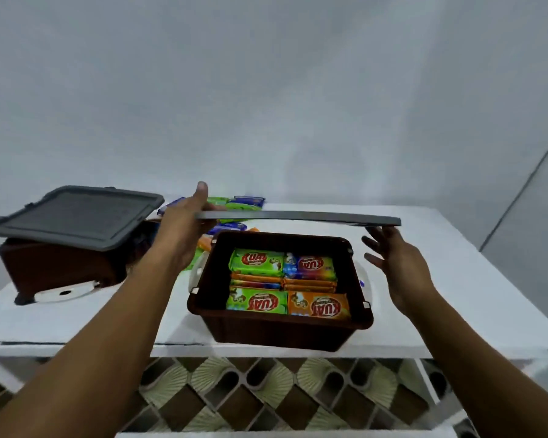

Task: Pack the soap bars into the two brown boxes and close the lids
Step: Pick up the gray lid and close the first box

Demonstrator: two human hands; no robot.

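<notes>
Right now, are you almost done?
Halfway. The near box holds soap. The left hand holds its lid above it; the right hand is open beside. Still to do: close it, pack the loose bars behind, shut the crooked lid on the other box.

Brown boxes: I count two, one between my left hand and right hand, one left of my left hand.

Grey lids: two, one gripped in my left hand, one left of it.

Soap bars lying face up between my hands: four. Orange bars on edge among them: count unclear.

Loose bars beyond my left hand: count unclear.
</notes>
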